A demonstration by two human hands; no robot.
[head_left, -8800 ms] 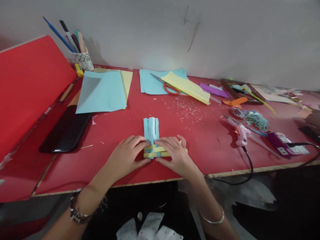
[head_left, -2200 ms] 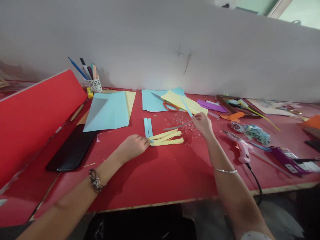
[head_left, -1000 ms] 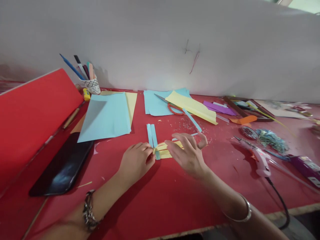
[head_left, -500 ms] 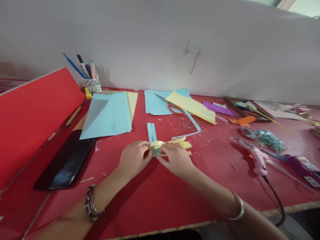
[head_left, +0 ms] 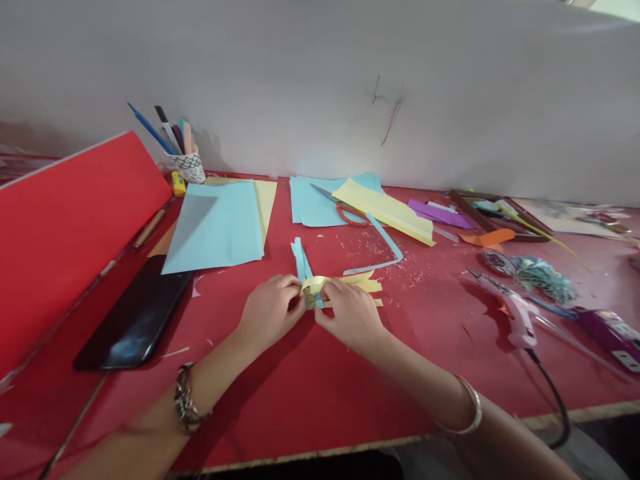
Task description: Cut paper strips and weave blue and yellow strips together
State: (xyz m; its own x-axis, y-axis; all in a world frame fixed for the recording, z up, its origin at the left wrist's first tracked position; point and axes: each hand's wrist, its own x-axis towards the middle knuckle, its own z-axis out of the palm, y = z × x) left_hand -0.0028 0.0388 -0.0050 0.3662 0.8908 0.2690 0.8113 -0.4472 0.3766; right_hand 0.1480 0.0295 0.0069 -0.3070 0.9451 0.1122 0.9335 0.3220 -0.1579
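Several yellow paper strips (head_left: 369,285) and blue paper strips (head_left: 301,259) cross each other between my hands at the middle of the table. My left hand (head_left: 273,310) pinches the left end of the crossing, thumb and fingers closed on the strips. My right hand (head_left: 353,313) is closed on the yellow strips from the other side, and its fingertips cover part of the crossing. One yellow strip arches up between the two hands. The blue strips stick out beyond the fingers toward the wall, their far ends overlapping.
Blue sheets (head_left: 215,227) and a black phone (head_left: 130,320) lie left. Scissors (head_left: 353,215) rest partly under a folded yellow sheet (head_left: 383,210), near a bent blue strip (head_left: 387,240). A corded glue gun (head_left: 520,320) lies right. A pen cup (head_left: 189,165) stands by the wall.
The blue strips' far ends, side by side before, now cross over each other. Both hands stay at nearly the same place, still on the strips. The view has shifted slightly.
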